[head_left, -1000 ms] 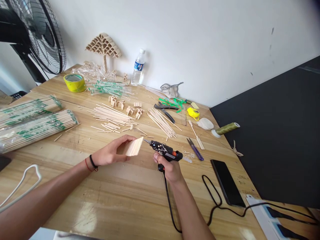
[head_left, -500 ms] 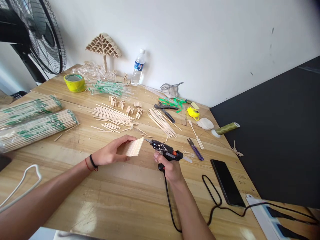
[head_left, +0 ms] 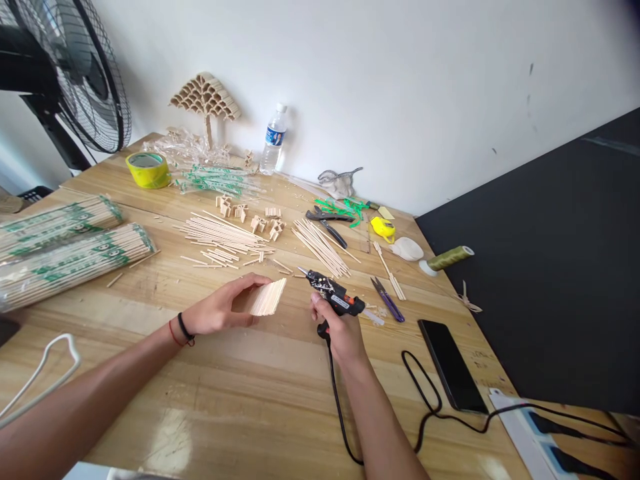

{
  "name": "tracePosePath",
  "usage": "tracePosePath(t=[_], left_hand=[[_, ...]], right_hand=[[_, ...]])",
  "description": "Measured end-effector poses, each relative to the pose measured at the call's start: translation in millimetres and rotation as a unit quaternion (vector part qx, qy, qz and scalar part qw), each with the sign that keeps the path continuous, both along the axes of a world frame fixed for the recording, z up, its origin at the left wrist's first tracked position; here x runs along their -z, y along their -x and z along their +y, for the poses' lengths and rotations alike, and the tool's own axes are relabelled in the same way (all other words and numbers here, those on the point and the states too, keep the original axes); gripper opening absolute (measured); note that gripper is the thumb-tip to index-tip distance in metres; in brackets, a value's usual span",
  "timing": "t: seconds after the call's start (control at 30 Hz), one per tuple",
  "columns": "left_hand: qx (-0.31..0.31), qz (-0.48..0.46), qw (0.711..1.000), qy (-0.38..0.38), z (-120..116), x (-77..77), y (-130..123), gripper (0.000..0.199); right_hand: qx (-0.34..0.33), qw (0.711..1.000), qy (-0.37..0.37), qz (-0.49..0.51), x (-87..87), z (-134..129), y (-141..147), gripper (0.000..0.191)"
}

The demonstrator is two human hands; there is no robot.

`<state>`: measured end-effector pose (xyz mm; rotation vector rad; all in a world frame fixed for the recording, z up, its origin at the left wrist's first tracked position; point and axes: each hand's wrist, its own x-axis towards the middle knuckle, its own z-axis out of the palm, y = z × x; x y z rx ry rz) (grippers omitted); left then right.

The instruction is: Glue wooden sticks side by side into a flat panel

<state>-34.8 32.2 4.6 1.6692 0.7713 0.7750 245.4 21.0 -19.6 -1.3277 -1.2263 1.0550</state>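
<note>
Between the thumb and fingers of my left hand (head_left: 220,308) is a small panel of wooden sticks (head_left: 269,298) laid side by side, tilted above the table. My right hand (head_left: 341,330) grips a black hot glue gun (head_left: 334,293) by its handle. The gun's nozzle points left and sits a little apart from the panel's upper right corner. A clear glue stick pokes out of the gun's rear. Beyond my hands lie loose wooden sticks (head_left: 220,232), a second bundle of sticks (head_left: 323,248) and several small stick pieces glued together (head_left: 258,224).
Bagged sticks (head_left: 75,257) lie at left, near yellow tape (head_left: 149,171). A stick-built tree (head_left: 205,100) and a water bottle (head_left: 273,140) stand by the wall. At right are pliers (head_left: 330,223), purple snips (head_left: 387,300), a phone (head_left: 453,365) and a power strip (head_left: 525,433).
The glue gun's nozzle has drawn away from the panel's corner, slightly right and up, leaving a gap. My left hand keeps the panel in nearly the same place.
</note>
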Motion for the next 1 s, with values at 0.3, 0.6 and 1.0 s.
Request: tracePosePath(t=[0.3, 0.6, 1.0], left_hand=[[-0.011, -0.004, 1.0, -0.001, -0.9, 2.2, -0.4, 0.056], [-0.013, 0.002, 1.0, -0.011, -2.4, 8.6, 0.1, 0.062], [0.045, -0.009, 0.999, -0.001, -13.4, 8.3, -10.4, 0.072]], right_hand=[[0.097, 0.992, -0.047, -0.066, 10.7, 19.7, -16.1, 0.043], [-0.04, 0.981, -0.052, -0.181, 4.8, 44.1, 18.6, 0.025], [-0.122, 0.946, -0.111, -0.278, 9.9, 129.6, 68.7, 0.034]])
